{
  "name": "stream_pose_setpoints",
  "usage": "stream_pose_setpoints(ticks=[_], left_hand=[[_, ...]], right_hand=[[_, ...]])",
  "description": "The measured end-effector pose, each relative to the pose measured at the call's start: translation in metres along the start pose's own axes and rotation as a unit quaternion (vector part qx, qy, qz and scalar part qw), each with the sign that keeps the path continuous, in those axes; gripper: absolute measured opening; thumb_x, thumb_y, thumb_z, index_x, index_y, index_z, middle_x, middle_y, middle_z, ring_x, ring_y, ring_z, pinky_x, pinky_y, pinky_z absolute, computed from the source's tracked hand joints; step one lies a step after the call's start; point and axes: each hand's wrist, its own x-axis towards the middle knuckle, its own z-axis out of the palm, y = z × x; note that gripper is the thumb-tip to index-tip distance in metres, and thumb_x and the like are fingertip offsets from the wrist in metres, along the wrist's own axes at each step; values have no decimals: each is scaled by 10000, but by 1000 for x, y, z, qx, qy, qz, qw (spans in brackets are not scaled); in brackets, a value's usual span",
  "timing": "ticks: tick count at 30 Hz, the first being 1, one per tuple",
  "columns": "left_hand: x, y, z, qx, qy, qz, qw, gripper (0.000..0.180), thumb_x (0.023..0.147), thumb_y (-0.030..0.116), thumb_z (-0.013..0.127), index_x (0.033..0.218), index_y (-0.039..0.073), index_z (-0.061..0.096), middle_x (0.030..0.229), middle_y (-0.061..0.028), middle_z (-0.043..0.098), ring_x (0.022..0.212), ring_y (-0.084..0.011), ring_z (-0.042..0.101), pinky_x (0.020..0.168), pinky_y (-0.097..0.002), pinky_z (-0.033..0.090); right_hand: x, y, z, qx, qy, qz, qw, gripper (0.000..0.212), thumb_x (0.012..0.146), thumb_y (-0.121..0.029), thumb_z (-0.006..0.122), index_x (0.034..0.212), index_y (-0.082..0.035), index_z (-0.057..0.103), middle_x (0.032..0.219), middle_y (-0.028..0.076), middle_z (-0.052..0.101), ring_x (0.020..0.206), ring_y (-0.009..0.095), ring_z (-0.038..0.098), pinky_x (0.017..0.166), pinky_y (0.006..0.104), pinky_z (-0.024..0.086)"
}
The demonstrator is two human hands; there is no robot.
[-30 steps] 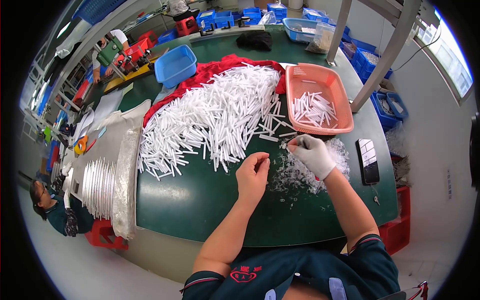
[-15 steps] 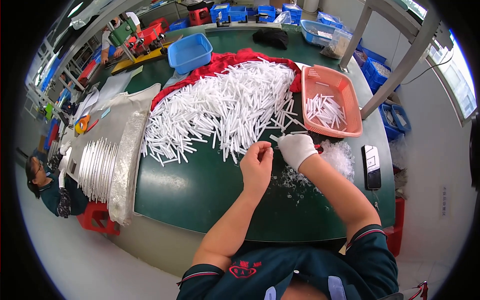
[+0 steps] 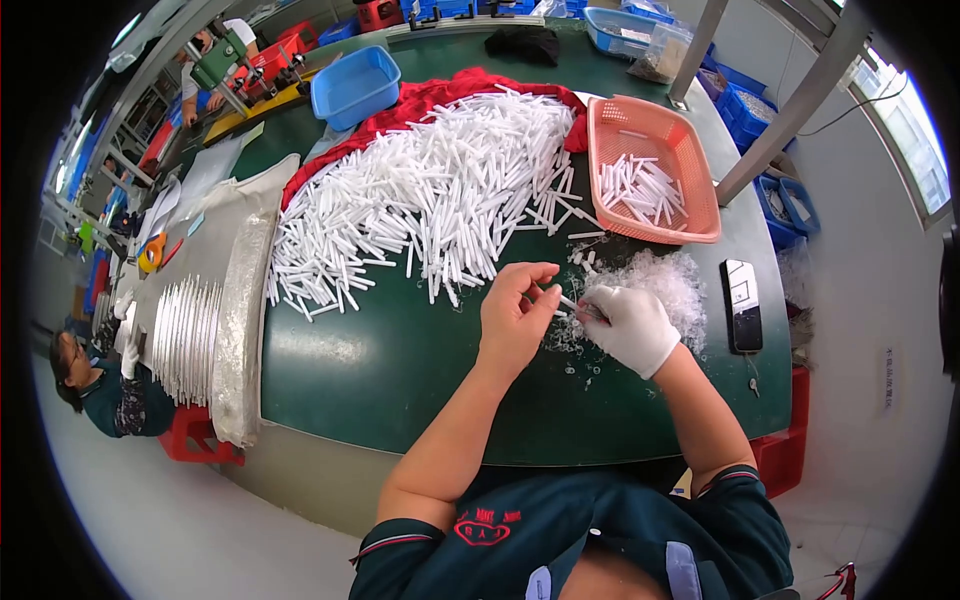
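My left hand [image 3: 518, 318], bare, pinches a short white tube [image 3: 567, 302] between thumb and fingers, its end pointing right. Close beside it, my right hand [image 3: 632, 328] in a white glove is closed around a small dark, metal-looking tool [image 3: 594, 313]; its kind is mostly hidden by the fingers. The tool's tip is at the tube's end; whether they touch I cannot tell. Beyond my hands spreads a large pile of white tubes [image 3: 440, 190] on a red cloth [image 3: 465, 85]. Clear plastic scraps [image 3: 655, 280] lie heaped around my right hand.
An orange basket [image 3: 705, 190] with some tubes stands at the right, a black phone [image 3: 741, 305] nearer. At the left are bundled rods [image 3: 187, 340] and a plastic-wrapped roll [image 3: 245, 330]. A blue bin [image 3: 355, 90] stands behind the pile. A co-worker [image 3: 105, 385] sits far left.
My right hand has come back from near the basket toward me, now with a tool in its fingers. My left hand now shows a tube in its pinch. The view has shifted slightly.
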Motion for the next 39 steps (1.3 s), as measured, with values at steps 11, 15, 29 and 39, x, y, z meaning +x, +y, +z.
stream_pose_setpoints(ticks=[11, 15, 29, 39], left_hand=[[-7, 5, 3, -198, -97, -134, 966, 142, 844, 62, 687, 978, 26, 654, 806, 9, 632, 675, -38, 539, 592, -177, 408], [-8, 1, 2, -140, -109, -151, 972, 123, 853, 47, 670, 971, 19, 651, 827, -16, 643, 700, -48, 563, 617, -197, 442], [-12, 9, 14, 97, -152, -16, 983, 168, 829, 49, 673, 996, 43, 675, 859, -102, 690, 736, -183, 663, 650, -282, 502], [-13, 5, 15, 108, -121, 41, 986, 162, 818, -20, 658, 971, 26, 688, 840, -63, 688, 754, -135, 641, 695, -249, 497]], right_hand=[[-13, 18, -1, 434, -55, 168, 883, 221, 826, -210, 724, 903, -17, 649, 705, -18, 575, 577, 75, 485, 536, 239, 422], [-14, 22, -3, 529, -57, 248, 810, 215, 839, -218, 720, 902, -34, 628, 699, -33, 557, 564, 47, 459, 497, 199, 360], [-24, 17, 0, 224, 75, 83, 968, 333, 823, -329, 709, 856, -30, 565, 645, 125, 565, 586, 265, 572, 582, 355, 475], [-25, 14, -1, 151, 85, 41, 984, 332, 859, -357, 650, 862, -36, 567, 702, 175, 595, 658, 376, 604, 586, 421, 478]])
